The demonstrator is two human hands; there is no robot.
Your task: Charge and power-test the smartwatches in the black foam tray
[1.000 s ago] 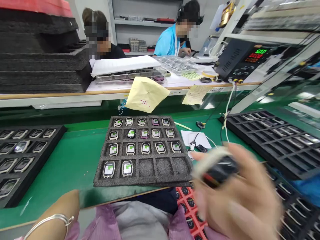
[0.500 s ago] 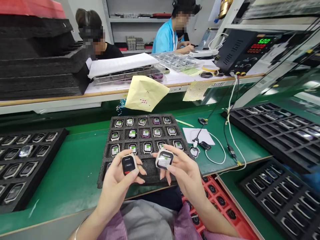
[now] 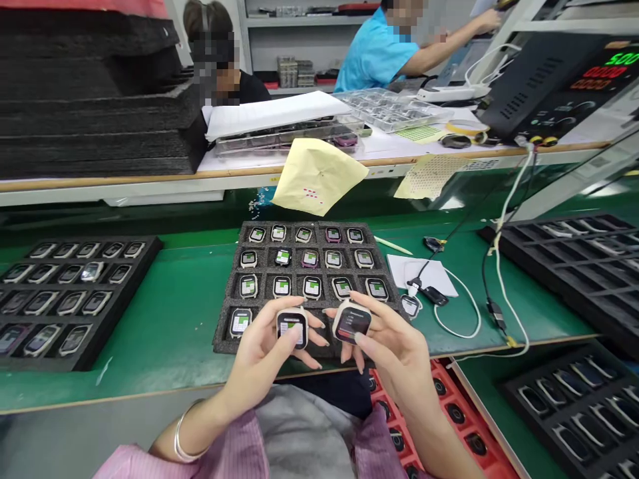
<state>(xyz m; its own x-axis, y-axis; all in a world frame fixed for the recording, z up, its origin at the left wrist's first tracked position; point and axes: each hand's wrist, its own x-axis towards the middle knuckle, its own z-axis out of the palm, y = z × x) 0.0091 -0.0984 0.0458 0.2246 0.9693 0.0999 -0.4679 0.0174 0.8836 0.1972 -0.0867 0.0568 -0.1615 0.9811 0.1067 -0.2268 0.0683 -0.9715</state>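
Observation:
My left hand grips a smartwatch case without a strap, its lit screen showing white and green blocks, with my thumb on the glass. In my right hand is a second strapless smartwatch, pale-framed, its screen dark with small text and a red bar at the bottom; my thumb rests at its lower edge. Both hands hover over the near edge of a black foam tray. Rows of similar watches with lit screens, such as a purple one, sit in its compartments. My hands hide part of the front row.
Another watch tray lies left, more trays right. Beside the middle tray are white paper, cables and a small watch on a charger. A red tray sits below right. A power supply and two co-workers are beyond.
The left watch's screen went from dark with red to white and green; the right one's from white and green to dark with red. The view shifted, and a co-worker's arm reached up.

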